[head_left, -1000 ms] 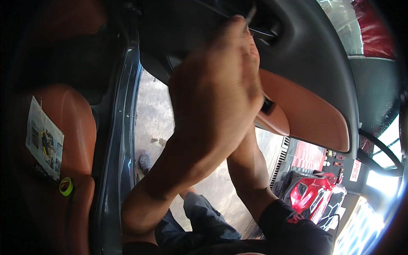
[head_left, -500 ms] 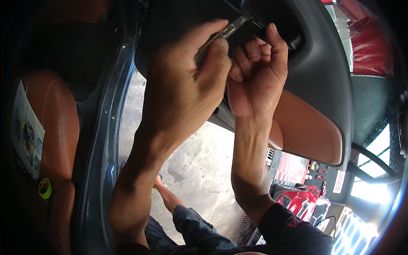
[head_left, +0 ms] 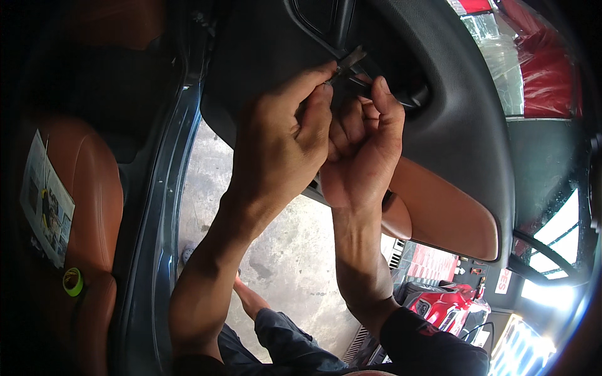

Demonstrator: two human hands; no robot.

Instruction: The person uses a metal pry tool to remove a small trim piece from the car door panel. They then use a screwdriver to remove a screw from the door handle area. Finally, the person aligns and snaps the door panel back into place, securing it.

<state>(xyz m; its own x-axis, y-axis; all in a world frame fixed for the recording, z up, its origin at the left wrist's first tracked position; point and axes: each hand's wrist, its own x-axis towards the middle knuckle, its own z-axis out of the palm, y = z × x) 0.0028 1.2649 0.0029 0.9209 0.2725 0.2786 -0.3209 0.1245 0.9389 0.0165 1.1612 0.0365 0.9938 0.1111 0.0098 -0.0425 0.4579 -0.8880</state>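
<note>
ok so from where I'm standing, it's all about the angle of that slim blade-like tool [head_left: 352,58]. The left hand [head_left: 285,122] has it pinched between thumb and forefinger, with just the end poking out past the fingertips, and its long axis runs on a slant, up and off to the person's right. That puts the tip out in front of the dark door panel [head_left: 451,69], near the bottom of the black trim strip [head_left: 343,25]. Can't swear whether it's actually touching, tbh.

The right hand [head_left: 364,144] is just beside the left one, palm turned up, lower fingers curled in and one digit sticking up. Its fingertips sit below and right of the tool's tip, really near it, but the left is the nearer hand since it's the one gripping. Whether the right has anything pinched, I can't tell. Brown armrest [head_left: 448,207] is lower down, off to the right.
</note>
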